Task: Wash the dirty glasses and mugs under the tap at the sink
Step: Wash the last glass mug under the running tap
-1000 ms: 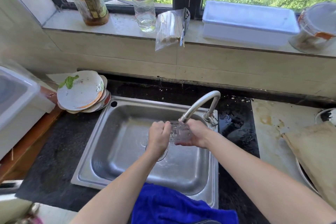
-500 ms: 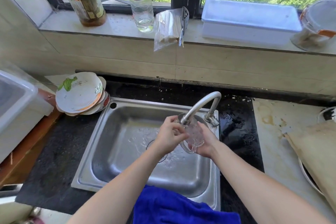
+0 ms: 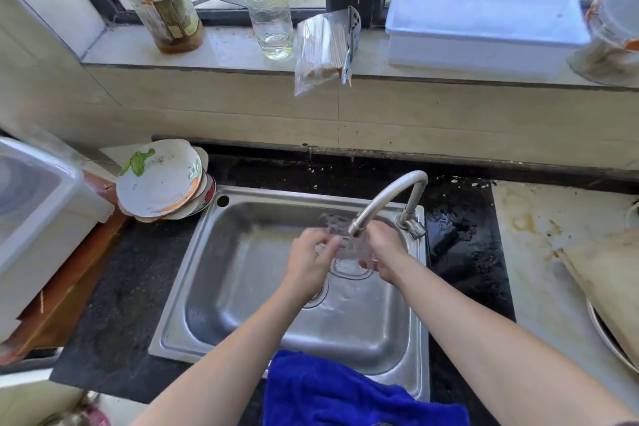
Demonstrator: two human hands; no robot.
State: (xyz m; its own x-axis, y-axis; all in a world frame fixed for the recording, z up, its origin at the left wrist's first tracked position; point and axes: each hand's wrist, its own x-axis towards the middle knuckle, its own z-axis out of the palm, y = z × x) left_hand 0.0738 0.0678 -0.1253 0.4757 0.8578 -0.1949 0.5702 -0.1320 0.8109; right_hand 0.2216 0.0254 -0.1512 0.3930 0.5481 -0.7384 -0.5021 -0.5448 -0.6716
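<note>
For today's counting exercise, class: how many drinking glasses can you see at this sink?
1: a clear glass, held between the left hand and right hand under the tap, above the sink. Others may be out of view.

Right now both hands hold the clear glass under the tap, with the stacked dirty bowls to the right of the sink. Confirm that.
No: the head view shows the stacked dirty bowls left of the sink. The left hand and right hand do hold the clear glass under the tap.
</note>
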